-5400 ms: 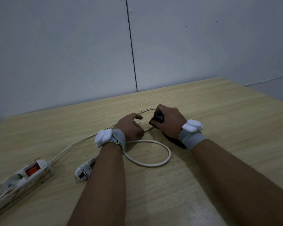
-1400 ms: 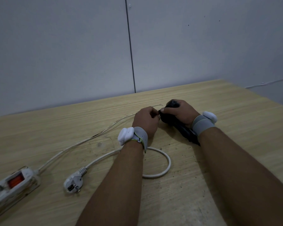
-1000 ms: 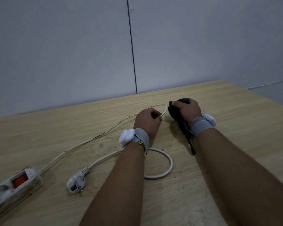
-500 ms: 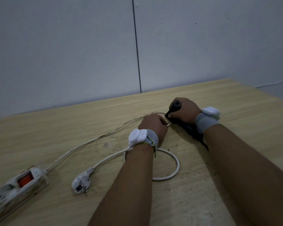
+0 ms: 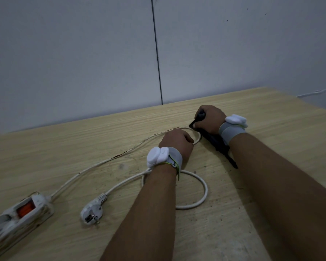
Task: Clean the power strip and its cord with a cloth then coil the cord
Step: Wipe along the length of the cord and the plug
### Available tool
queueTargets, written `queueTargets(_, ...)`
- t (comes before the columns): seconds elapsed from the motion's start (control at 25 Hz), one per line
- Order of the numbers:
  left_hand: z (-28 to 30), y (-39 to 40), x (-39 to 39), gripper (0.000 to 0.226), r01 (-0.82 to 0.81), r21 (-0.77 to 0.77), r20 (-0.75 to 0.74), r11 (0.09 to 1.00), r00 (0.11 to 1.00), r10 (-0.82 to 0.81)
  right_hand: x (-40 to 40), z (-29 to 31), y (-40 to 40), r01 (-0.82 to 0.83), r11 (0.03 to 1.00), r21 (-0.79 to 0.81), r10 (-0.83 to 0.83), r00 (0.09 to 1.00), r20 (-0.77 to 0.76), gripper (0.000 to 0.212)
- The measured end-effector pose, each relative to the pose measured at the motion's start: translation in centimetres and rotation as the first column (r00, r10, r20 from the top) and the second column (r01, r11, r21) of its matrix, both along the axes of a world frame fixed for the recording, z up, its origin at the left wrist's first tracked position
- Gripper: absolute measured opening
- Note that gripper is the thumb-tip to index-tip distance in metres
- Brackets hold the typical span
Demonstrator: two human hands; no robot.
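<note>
At the far bend of its run across the wooden table (image 5: 271, 113), the white cord (image 5: 94, 164) passes under both fists. Left hand (image 5: 177, 141) knuckles-up, fingers curled round the cord. Right hand (image 5: 210, 119) just beyond, clenched on a dark cloth (image 5: 216, 144) whose tail trails under the wrist. Cord loops back beneath the left forearm to the plug (image 5: 91, 212). Power strip (image 5: 17, 217), orange switch, lies at near left edge. Grey bands with white pods on both wrists.

Dim, flat light, wide-angle bowing, perhaps slight blur toward the edges.
</note>
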State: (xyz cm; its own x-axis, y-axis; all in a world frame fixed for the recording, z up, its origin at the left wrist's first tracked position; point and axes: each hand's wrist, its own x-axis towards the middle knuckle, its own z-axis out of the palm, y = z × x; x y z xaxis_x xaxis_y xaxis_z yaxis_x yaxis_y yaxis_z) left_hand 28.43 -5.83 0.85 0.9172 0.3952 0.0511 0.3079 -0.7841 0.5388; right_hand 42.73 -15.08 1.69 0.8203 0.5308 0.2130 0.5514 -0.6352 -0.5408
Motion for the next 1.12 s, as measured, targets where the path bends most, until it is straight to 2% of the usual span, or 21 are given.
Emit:
queueTargets(0.64,-0.5,0.3,0.3,0.021,0.021,0.012,0.051,1.0,0.998,-0.022,-1.4,0.1,3.0,-0.101,0.994,-0.053,0.103,0.994,0.045,0.023)
queueTargets(0.8,-0.6,0.2,0.2,0.021,0.022,0.027,0.044,0.999,0.999,-0.023,-1.3,0.2,2.8,-0.052,0.998,-0.045,0.054,0.998,0.042,0.027)
queueTargets(0.96,-0.8,0.4,0.3,0.019,0.005,0.004,0.039,1.0,0.999,-0.006,-0.7,0.8,2.3,0.028,0.993,-0.112,-0.027,1.0,0.012,0.032)
queueTargets(1.12,-1.0,0.3,0.6,0.019,0.012,0.053,0.045,0.998,0.999,-0.015,-1.6,0.7,3.6,-0.031,0.991,-0.13,0.04,0.997,0.065,0.026)
